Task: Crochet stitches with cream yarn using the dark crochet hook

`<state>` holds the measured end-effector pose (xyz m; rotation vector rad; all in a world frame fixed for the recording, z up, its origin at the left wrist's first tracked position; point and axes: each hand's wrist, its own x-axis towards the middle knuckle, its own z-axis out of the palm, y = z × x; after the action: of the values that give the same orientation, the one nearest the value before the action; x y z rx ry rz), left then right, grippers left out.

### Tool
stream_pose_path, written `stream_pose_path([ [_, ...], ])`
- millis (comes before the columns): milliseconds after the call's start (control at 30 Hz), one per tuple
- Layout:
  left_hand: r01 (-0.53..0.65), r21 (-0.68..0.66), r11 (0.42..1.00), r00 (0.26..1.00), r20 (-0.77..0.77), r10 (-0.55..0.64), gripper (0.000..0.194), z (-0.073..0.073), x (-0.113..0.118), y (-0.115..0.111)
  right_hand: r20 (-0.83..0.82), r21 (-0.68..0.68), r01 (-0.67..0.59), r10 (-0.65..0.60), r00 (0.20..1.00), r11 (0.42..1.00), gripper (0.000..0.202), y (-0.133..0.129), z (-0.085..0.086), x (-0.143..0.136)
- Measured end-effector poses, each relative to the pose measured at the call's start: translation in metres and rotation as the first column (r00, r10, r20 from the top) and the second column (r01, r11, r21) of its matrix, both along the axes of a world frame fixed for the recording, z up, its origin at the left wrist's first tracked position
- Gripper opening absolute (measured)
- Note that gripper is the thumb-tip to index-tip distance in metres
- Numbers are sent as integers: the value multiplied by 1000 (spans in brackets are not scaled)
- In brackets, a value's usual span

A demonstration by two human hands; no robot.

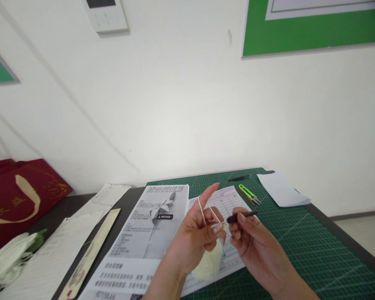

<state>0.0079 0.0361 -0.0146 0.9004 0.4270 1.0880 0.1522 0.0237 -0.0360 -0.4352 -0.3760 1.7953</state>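
A strand of cream yarn (pixel 201 211) loops over the raised index finger of my left hand (pixel 197 229). The thumb and other fingers of that hand pinch the yarn and a small bit of work near the hook tip. My right hand (pixel 258 241) grips a crochet hook (pixel 242 216) by its dark handle, its tip meeting the yarn at the left fingertips. Below and behind the left hand lies a pale yellow yarn ball (pixel 208 262), partly covered by the fingers. The exact stitches are too small to make out.
Printed pattern sheets (pixel 131 237) and a form (pixel 229 200) lie on a green cutting mat (pixel 303 246). Beyond my hands are green thread snips (pixel 248 192), dark tweezers (pixel 239 178) and white paper (pixel 281 189). Leftward are a bookmark-like strip (pixel 92 254), handwritten sheets (pixel 59 250) and a red gift bag (pixel 28 196).
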Motion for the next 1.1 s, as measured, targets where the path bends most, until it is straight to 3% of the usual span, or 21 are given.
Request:
stream_pose_path([
  [500, 78, -21, 997, 995, 66, -77, 76, 0, -3, -1, -26, 2, 27, -27, 999, 1000, 16, -1, 2, -2],
  [767, 42, -33, 999, 998, 39, -40, 94, 4, -1, -4, -4, 37, 33, -33, 999, 999, 15, -2, 1, -1],
  [1100, -83, 43, 996, 995, -54, 85, 82, -6, 12, -1, 171, 117, 43, -62, 983, 992, 17, -2, -1, -4],
])
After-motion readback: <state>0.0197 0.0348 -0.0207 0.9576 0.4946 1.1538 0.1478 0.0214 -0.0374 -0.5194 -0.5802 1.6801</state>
